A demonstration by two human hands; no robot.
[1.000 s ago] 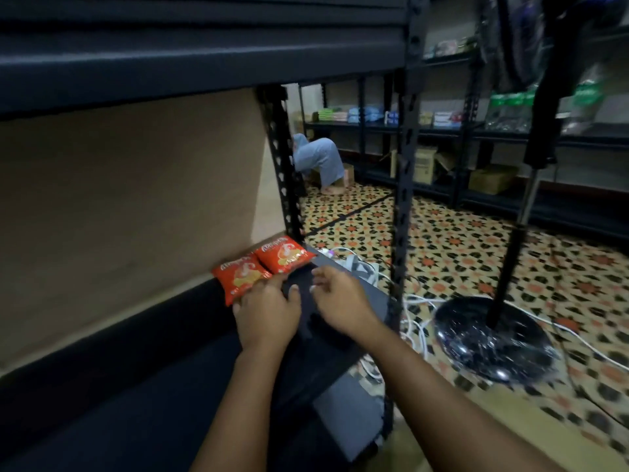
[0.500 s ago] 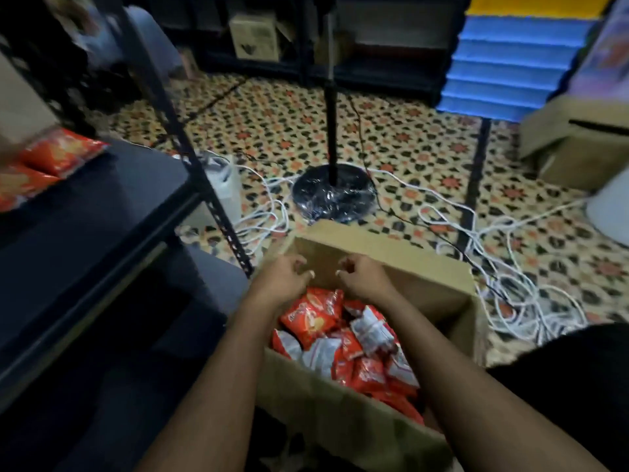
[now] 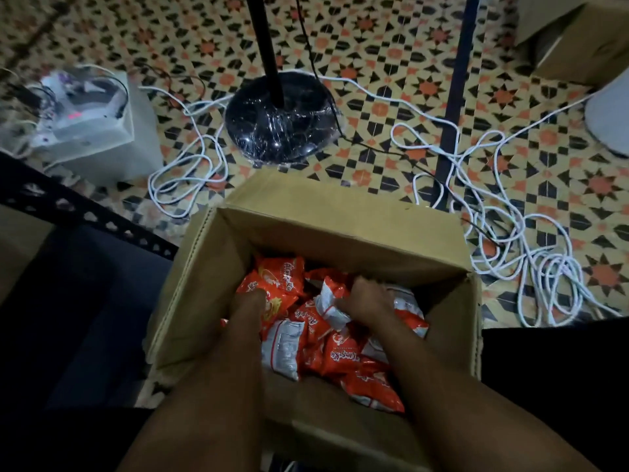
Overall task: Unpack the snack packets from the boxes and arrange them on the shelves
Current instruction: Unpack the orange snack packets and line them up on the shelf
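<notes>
An open cardboard box (image 3: 333,219) stands on the floor in front of me, holding several orange and white snack packets (image 3: 347,356). Both my hands are down inside it. My left hand (image 3: 246,303) rests on an orange packet (image 3: 282,277) at the box's left side, its fingers hidden among the packets. My right hand (image 3: 366,298) is closed on a white and orange packet (image 3: 328,303) near the middle. The dark shelf (image 3: 85,267) with its perforated post lies to my left.
A black fan base (image 3: 282,120) wrapped in plastic stands just beyond the box. White cables (image 3: 510,253) lie coiled over the patterned tile floor. A white container (image 3: 95,131) sits at the left, another cardboard box (image 3: 578,42) at the top right.
I have turned from the shelf, where two orange packets lay, to the box. My hands went from the box's far rim down into the packets, and my right hand has closed on one.
</notes>
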